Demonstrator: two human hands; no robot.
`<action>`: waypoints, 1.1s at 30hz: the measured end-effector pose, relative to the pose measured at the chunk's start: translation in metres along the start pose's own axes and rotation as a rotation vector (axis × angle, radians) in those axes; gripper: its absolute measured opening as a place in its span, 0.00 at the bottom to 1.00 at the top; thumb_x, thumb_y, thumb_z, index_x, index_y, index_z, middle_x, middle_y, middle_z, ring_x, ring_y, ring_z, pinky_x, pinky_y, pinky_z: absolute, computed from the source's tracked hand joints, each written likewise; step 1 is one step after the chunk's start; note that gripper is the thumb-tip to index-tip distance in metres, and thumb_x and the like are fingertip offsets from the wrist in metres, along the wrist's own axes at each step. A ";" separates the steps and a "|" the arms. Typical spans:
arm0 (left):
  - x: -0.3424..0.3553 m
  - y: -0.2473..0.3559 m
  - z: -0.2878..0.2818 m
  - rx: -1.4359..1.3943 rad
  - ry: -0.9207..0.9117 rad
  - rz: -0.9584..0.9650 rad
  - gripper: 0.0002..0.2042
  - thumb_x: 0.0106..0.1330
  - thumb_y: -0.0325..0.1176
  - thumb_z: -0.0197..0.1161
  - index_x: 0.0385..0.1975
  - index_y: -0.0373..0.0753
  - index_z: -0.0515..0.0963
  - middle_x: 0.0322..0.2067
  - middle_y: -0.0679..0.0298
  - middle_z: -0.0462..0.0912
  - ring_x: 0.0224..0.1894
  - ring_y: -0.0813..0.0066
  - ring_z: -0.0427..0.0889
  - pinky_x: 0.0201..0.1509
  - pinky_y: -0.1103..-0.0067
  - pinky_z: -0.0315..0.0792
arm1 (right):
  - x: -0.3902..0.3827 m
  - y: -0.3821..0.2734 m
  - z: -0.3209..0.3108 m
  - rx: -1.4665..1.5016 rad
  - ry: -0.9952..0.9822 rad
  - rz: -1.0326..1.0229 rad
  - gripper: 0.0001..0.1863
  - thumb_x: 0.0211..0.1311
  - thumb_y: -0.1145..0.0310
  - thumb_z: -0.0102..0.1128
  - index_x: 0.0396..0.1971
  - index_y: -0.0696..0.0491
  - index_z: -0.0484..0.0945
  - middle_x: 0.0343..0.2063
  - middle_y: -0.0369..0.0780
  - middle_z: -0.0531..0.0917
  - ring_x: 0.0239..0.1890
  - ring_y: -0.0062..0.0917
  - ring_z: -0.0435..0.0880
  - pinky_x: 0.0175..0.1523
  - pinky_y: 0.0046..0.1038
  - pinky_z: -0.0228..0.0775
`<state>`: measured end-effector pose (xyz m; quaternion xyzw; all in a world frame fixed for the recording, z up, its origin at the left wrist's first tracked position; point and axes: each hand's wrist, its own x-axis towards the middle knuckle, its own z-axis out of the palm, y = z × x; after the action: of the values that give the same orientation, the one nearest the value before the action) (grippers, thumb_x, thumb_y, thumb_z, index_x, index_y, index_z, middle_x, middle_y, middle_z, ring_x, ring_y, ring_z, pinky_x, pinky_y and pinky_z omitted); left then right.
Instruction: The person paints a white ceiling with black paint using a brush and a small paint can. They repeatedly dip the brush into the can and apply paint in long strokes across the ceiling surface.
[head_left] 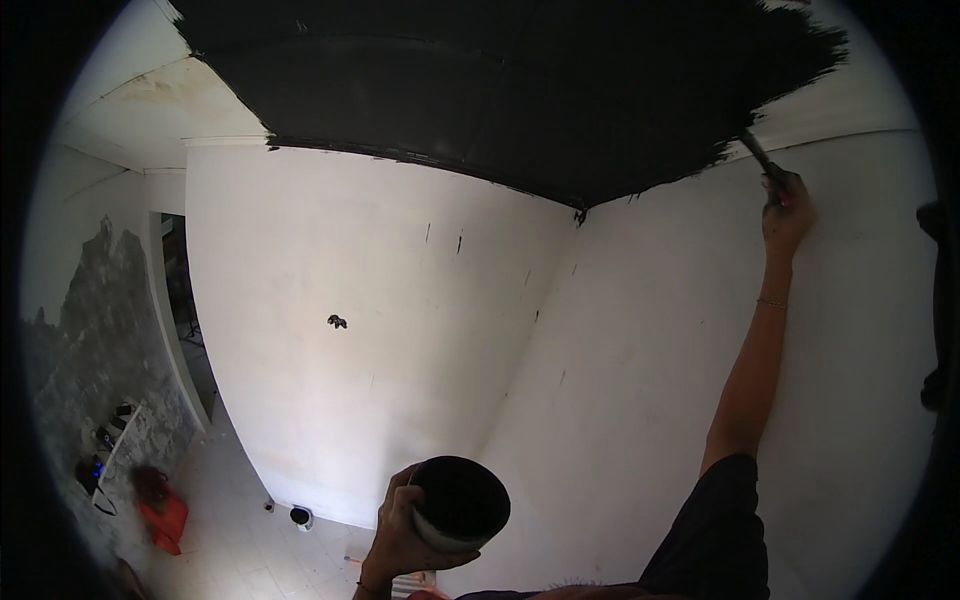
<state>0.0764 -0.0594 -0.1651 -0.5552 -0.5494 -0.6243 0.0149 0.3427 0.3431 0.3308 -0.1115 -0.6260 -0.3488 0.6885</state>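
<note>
Raised at the upper right, my right hand (788,205) is closed round the handle of a paintbrush (758,152). The brush's tip reaches the edge of the black paint (500,90) that covers much of the ceiling; its bristles blend into the dark colour. Low in the middle, my left hand (398,530) grips a round paint pot (450,535) by its side, fingers and thumb spread round it. The pot is pale outside and dark inside. Black paint has a ragged edge at the right and meets the wall tops in the corner.
White walls (350,230) with dark marks meet in a corner. At the lower left are a doorway (182,300), a grey patchy wall (105,300), a small shelf (118,450) with devices, and a blurred red shape (165,520). A small paint-stained pot (301,518) stands on the tiled floor (230,530).
</note>
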 end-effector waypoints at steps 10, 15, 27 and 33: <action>-0.001 -0.001 -0.003 -0.006 0.022 0.008 0.52 0.29 0.49 0.93 0.53 0.43 0.61 0.61 0.41 0.70 0.62 0.39 0.77 0.61 0.54 0.79 | 0.006 -0.006 0.009 -0.124 -0.049 -0.192 0.14 0.58 0.83 0.68 0.43 0.55 0.83 0.39 0.46 0.85 0.40 0.45 0.86 0.42 0.42 0.77; -0.002 -0.005 -0.002 -0.014 0.017 -0.026 0.51 0.30 0.50 0.92 0.52 0.43 0.62 0.61 0.41 0.70 0.62 0.39 0.77 0.62 0.54 0.78 | 0.003 -0.015 0.022 0.024 -0.302 -0.304 0.13 0.58 0.84 0.66 0.42 0.57 0.83 0.40 0.47 0.86 0.41 0.46 0.86 0.44 0.42 0.77; -0.003 -0.007 -0.012 0.021 0.017 -0.015 0.51 0.29 0.50 0.92 0.53 0.43 0.62 0.61 0.41 0.71 0.62 0.40 0.77 0.61 0.54 0.79 | 0.026 -0.016 0.020 -0.008 -0.440 -0.337 0.13 0.56 0.86 0.65 0.42 0.58 0.82 0.39 0.49 0.85 0.42 0.48 0.85 0.47 0.42 0.76; -0.002 -0.003 -0.009 0.020 0.018 -0.016 0.52 0.29 0.51 0.92 0.54 0.44 0.62 0.61 0.42 0.71 0.61 0.40 0.79 0.60 0.54 0.79 | 0.041 -0.020 0.006 -0.079 -0.310 -0.326 0.14 0.57 0.84 0.65 0.44 0.56 0.84 0.40 0.47 0.85 0.42 0.47 0.85 0.47 0.40 0.77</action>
<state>0.0694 -0.0655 -0.1671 -0.5448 -0.5599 -0.6239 0.0203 0.3249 0.3182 0.3649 -0.0881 -0.7199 -0.4586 0.5135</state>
